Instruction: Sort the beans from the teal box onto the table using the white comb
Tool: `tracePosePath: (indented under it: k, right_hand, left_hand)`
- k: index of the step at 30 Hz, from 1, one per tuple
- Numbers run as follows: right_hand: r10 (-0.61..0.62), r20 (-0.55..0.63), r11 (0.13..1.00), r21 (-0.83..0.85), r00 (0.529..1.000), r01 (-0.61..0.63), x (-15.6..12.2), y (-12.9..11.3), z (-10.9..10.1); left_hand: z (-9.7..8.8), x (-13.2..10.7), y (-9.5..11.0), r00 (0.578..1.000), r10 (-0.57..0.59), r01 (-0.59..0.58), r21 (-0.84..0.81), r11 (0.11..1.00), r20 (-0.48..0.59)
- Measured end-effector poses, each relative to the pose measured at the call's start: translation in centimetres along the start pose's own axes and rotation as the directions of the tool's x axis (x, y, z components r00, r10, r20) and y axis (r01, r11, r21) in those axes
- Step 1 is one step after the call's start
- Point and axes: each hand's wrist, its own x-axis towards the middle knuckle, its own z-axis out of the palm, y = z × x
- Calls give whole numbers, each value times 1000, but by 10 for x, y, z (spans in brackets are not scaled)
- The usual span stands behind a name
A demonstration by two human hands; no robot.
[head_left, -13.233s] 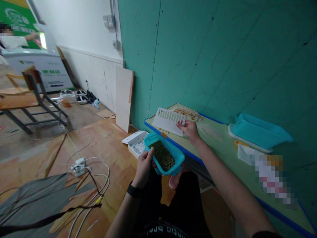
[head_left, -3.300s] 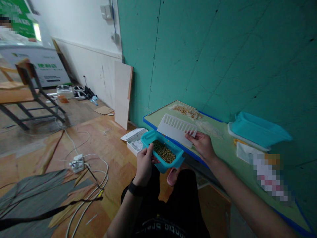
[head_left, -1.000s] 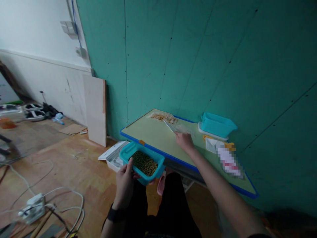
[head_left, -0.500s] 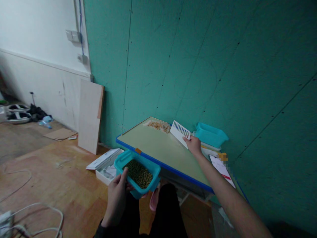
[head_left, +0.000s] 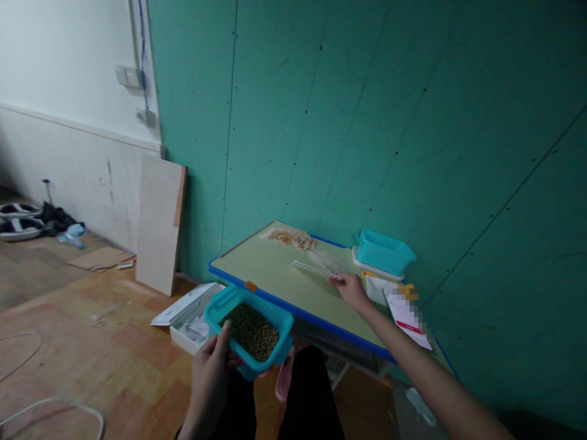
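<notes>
My left hand (head_left: 211, 366) grips the near rim of a turquoise plastic bin (head_left: 284, 324), thumb over the edge and fingers underneath. Inside lie dark green beans (head_left: 243, 318) beside yellowish beans (head_left: 265, 340). The bin is held just off the table's front edge. Over the tabletop (head_left: 266, 269), my right hand (head_left: 353, 291) is closed on one end of a flat white slotted plastic piece (head_left: 316, 270), seen nearly edge-on. Behind that piece, pale grains (head_left: 328, 261) are spread out, and a heap of tan beans and grains (head_left: 291, 238) lies toward the back corner.
A second turquoise bin (head_left: 385, 252) stands on a white lid at the table's back. Papers (head_left: 408, 321) and a white packet (head_left: 380, 289) lie at the right. An open white box (head_left: 190, 333) is on the floor; a board (head_left: 158, 226) leans against the wall.
My right hand has drawn the white slotted piece toward me and to the left, turning it from face-on to nearly edge-on. The left hand still holds the bin by the table edge.
</notes>
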Motion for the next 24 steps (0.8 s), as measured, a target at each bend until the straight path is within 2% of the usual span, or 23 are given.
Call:
tracePosePath:
  k: [6,12,16,18,19,22,24]
  right_hand:
    - [38,-48,997,-68,998,-41,21,20,-13]
    - [157,-91,972,-164,983,-170,40,25,-23]
    - [118,-127,993,39,985,-114,47,33,-30]
    - [118,-152,986,139,981,-97,47,38,-30]
    - [128,-170,980,175,977,-98,47,39,-28]
    - [162,-228,962,255,960,-102,45,39,-16]
    - [187,-250,947,302,950,-107,41,34,-4]
  left_hand:
    - [-6,6,-5,1000,-23,23,1,1000,7]
    - [-6,9,-10,1000,-27,27,-19,999,14]
    - [-9,10,-9,999,-23,25,60,998,-32]
    - [-13,10,-7,1000,10,-8,137,990,-14]
    - [-15,10,-6,1000,12,-13,165,986,7]
    - [-21,7,-1,999,2,5,198,980,-38]
    - [-25,3,4,996,63,-45,255,966,-63]
